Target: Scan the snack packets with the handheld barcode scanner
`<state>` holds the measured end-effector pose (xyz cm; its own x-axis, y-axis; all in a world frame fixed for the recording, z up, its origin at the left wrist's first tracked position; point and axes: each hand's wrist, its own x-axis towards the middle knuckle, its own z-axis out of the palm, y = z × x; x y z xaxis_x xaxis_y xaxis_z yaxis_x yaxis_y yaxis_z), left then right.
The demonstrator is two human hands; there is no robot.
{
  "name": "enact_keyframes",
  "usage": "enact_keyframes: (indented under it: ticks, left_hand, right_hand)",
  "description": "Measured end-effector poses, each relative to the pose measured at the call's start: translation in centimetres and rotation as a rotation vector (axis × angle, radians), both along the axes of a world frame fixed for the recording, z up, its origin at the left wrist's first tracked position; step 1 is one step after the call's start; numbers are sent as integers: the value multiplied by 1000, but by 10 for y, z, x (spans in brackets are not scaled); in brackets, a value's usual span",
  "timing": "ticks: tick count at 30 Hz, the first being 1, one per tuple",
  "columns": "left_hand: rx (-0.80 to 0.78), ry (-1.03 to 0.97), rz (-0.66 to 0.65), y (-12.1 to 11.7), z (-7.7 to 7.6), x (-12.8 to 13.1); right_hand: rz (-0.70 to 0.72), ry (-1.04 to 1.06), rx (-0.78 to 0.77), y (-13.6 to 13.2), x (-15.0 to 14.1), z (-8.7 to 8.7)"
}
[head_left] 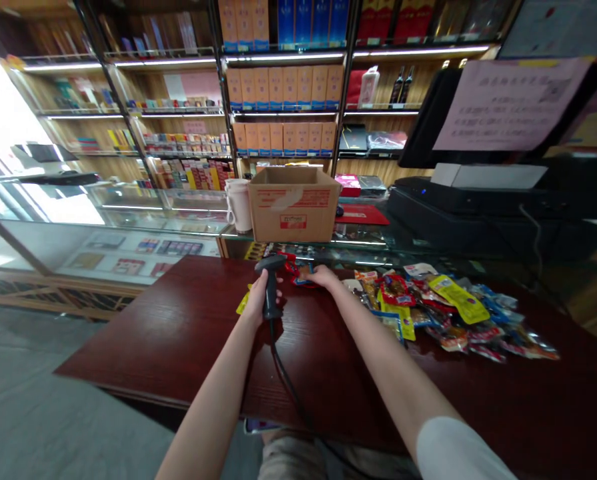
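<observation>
Well, at the centre of the frame the left hand (264, 300) has its fingers (261, 290) clenched around the grip of a black handheld barcode scanner (271, 288), and the scanner's cable (284, 380) drops toward the bottom edge. Just to the right, the right hand (325, 277) reaches forward, with its fingers (314, 273) touching a red snack packet (302, 275); whether they grasp it or only rest on it cannot be told. A yellow packet (243, 304) shows just beside the left hand.

Both hands are over a dark red wooden tabletop (178, 333), and a heap of foil snack packets (453, 313) lies on it to the right. Beyond stands a glass display counter (128, 213), carrying a cardboard box (293, 207) with a white mug (239, 205) just left of it. A black machine (478, 207) sits at right, beneath a pink paper notice (511, 103). Stocked shelves (283, 87) fill the upper frame.
</observation>
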<state>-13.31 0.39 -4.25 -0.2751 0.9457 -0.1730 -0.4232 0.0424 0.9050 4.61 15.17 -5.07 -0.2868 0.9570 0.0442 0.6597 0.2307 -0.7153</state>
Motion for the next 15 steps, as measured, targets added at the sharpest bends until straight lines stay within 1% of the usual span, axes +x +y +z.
enact_keyframes:
  ticks: [3,6,8,10,13,15]
  left_hand:
    - [17,1,11,0,0,7]
    - [17,21,-23,-2,0,13]
    - [35,37,-60,-4,3,16]
    - [52,56,-117,-9,7,18]
    - [64,47,-205,-18,14,24]
    - [70,7,-262,-24,18,31]
  right_hand:
    - [15,19,-88,-7,3,-7]
    - [66,171,-151,-19,11,-11]
    - [71,327,-223,-29,19,-12]
    - [48,537,-285,-39,29,-10]
    - [-10,871,-332,-55,48,-1]
    - [-11,1033,-347,-66,63,6]
